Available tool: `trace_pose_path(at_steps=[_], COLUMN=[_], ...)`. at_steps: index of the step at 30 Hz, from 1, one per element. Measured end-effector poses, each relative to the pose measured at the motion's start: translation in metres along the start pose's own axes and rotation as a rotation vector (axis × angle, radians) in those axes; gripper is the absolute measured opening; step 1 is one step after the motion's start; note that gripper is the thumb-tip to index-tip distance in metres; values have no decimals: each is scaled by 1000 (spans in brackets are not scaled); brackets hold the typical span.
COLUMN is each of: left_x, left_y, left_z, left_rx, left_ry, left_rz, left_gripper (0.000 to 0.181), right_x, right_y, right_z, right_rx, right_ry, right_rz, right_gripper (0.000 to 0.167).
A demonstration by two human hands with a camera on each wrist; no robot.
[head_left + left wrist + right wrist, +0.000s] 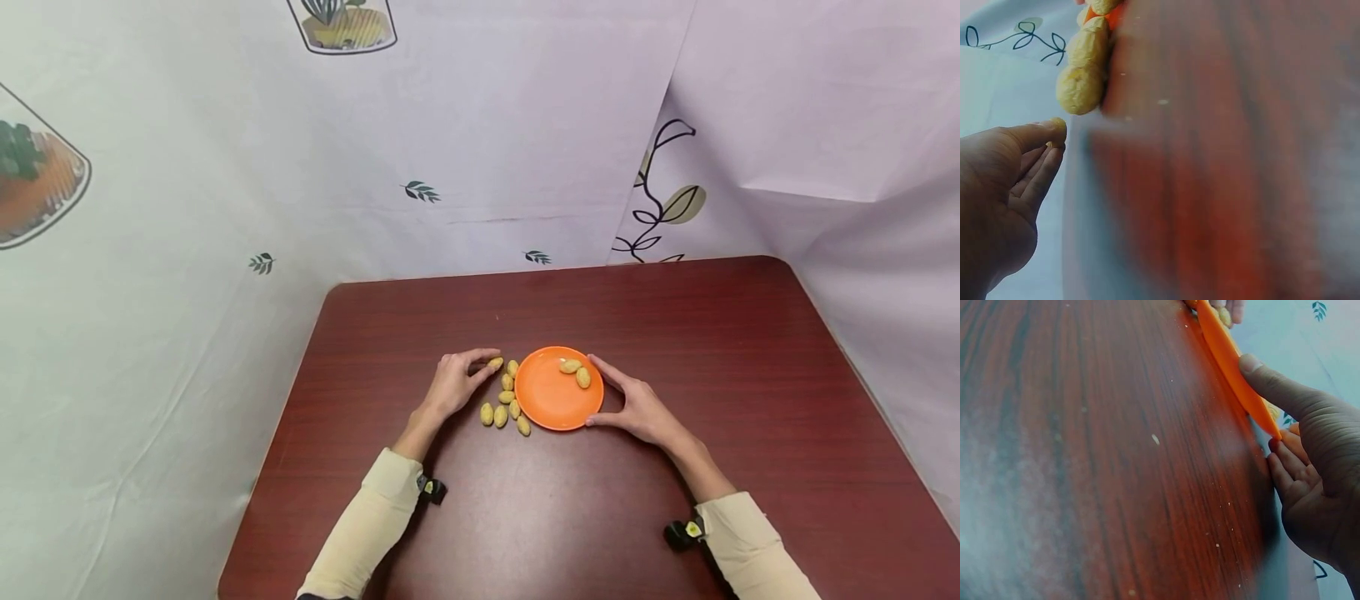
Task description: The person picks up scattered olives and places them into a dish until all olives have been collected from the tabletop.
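In the head view my left hand [451, 383] pinches a small yellow-tan oval piece [496, 363] between thumb and fingertips, left of the others. In the left wrist view that piece [1058, 130] shows at the fingertips. Several like pieces [501, 416], wrinkled like nuts or dried fruit, lie loosely between this hand and an orange plate [551, 404]. Two more pieces [583, 378] sit on the plate's upper right part. My right hand [641, 411] grips the plate's right side, thumb at the near rim and fingers at the far rim. In the right wrist view the plate [1235, 369] appears edge-on.
A dark red wood-grain table [555, 517] with rounded corners carries everything. Pale sheeting [510, 125] with leaf and jar prints hangs behind the table and along both sides. Each wrist wears a small black camera [432, 489] by the cream sleeve [367, 521].
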State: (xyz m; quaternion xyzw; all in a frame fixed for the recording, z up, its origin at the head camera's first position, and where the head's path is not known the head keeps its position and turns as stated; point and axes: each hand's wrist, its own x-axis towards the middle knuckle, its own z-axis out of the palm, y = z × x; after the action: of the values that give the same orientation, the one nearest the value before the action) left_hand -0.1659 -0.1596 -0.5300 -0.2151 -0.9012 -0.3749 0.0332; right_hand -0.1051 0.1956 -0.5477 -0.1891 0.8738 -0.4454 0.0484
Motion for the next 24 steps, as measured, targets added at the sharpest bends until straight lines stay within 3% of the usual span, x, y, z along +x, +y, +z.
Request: trace_pose_path(at_steps=[9,24], left_x=[16,40], left_y=[14,38], left_z=[1,33], left_rx=[-16,-2], left_ry=[-14,-60], left_rz=[27,95], left_gripper=[30,29], right_x=[0,0], right_y=[0,0], right_z=[1,0], right_rx=[12,17], right_ry=[-2,-8], right_rz=[-5,10], right_gripper=[109,109])
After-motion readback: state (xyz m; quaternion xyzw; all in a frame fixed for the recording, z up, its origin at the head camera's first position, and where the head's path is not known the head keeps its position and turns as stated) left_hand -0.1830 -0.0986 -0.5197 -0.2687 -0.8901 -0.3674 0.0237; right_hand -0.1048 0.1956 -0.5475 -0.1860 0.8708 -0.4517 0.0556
